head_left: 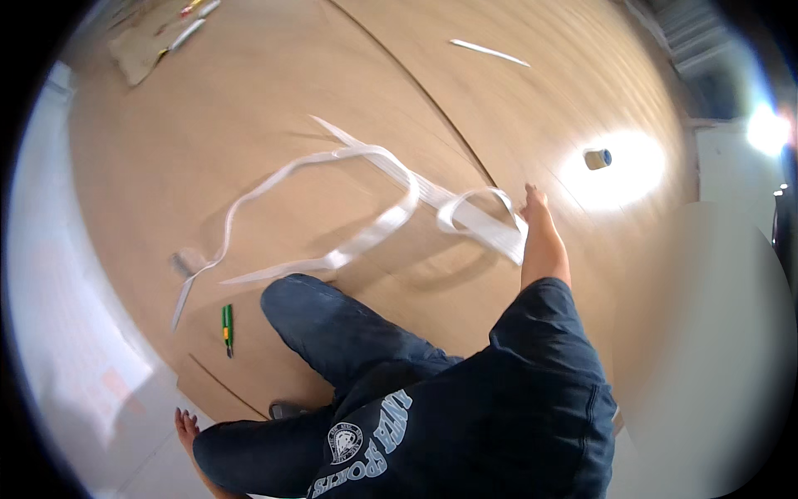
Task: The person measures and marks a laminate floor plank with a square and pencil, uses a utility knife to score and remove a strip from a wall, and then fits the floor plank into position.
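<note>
My right arm stretches out to the right, and my right hand (534, 202) is closed at the end of a bundle of long white strips (474, 218). Their ends are partly hidden behind the hand and forearm. The strips are blurred and run leftward over the brown floor covering, some in loose curls. One long curl (287, 173) reaches a small blurred roundish piece (188, 262) at the left. Low at the left, beside my leg, my left hand (186, 424) holds nothing, its fingers apart. A green utility knife (227, 330) lies in front of my knee.
A single white strip (490, 53) lies farther off. A roll of tape (597, 159) stands in a bright light patch at the right. Far left, a brown sheet (137, 50) has several small tools on it. A pale panel (75, 274) borders the left side; a dark seam (416, 86) crosses the floor covering.
</note>
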The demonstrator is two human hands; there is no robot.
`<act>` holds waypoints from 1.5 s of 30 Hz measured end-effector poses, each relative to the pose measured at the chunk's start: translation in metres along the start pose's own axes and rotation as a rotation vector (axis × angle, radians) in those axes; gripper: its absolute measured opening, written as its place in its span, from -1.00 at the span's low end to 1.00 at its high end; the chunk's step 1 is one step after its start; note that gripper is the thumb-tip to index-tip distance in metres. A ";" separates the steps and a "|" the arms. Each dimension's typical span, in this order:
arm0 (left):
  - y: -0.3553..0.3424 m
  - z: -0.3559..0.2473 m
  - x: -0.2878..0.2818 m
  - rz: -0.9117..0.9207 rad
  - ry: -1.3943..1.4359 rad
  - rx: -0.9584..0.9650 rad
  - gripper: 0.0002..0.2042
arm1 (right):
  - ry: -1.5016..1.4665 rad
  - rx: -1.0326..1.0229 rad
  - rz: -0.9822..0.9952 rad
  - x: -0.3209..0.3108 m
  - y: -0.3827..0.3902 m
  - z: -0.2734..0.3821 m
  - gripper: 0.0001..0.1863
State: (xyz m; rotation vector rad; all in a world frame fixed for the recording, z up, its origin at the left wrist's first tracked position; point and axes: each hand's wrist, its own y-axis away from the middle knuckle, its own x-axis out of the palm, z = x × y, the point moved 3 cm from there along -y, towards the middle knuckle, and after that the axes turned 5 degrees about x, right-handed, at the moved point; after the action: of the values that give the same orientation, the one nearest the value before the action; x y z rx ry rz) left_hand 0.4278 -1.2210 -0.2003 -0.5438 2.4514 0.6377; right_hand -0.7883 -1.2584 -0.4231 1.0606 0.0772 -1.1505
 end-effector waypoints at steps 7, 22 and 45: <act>0.090 -0.121 -0.037 0.005 -0.157 0.073 -0.39 | 0.005 0.077 -0.027 0.007 -0.002 -0.002 -0.37; 0.112 -0.454 0.150 0.433 -0.150 0.638 -0.59 | -0.633 -0.233 0.526 -0.084 0.097 0.117 -0.77; 0.360 -0.427 0.127 0.341 0.436 0.546 -0.65 | -0.434 -0.163 1.360 0.095 0.419 0.095 -0.34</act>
State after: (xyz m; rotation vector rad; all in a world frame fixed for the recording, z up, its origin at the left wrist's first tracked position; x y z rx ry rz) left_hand -0.0194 -1.1925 0.1566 -0.0396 2.9951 -0.0629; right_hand -0.4652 -1.3904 -0.1544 0.4669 -0.7736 -0.0846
